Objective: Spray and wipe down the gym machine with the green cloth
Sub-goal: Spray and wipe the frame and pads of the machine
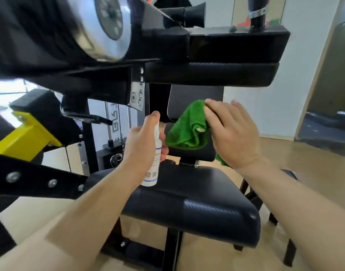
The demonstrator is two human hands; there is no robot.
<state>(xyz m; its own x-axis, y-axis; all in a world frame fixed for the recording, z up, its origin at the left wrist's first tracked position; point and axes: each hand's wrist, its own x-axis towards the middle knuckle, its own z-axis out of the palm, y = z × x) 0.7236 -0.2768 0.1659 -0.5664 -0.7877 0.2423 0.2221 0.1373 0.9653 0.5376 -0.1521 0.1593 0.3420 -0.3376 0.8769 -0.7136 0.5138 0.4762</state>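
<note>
Nearly upright, the white spray bottle stands with its long axis running top to bottom and its head tipped a little away from us. Its base hangs over the back left part of the black seat pad without touching it. Our left hand is wrapped round the bottle's upper half. One finger sits on the spray head and hides the nozzle, so we cannot tell exactly where it aims.

Just to the right of the bottle, the green cloth is bunched in loose folds against the black back pad, at the gap between that pad's upper and lower parts. Our right hand lies flat on the cloth with its fingers almost straight, pressing it against the pad. A small corner of green shows below the wrist.

Above both hands a long black padded bar of the gym machine crosses the view. A blurred silver disc sits at the upper left. A yellow frame piece shows at the left edge. The floor is pale wood, and a white wall stands behind the seat.
</note>
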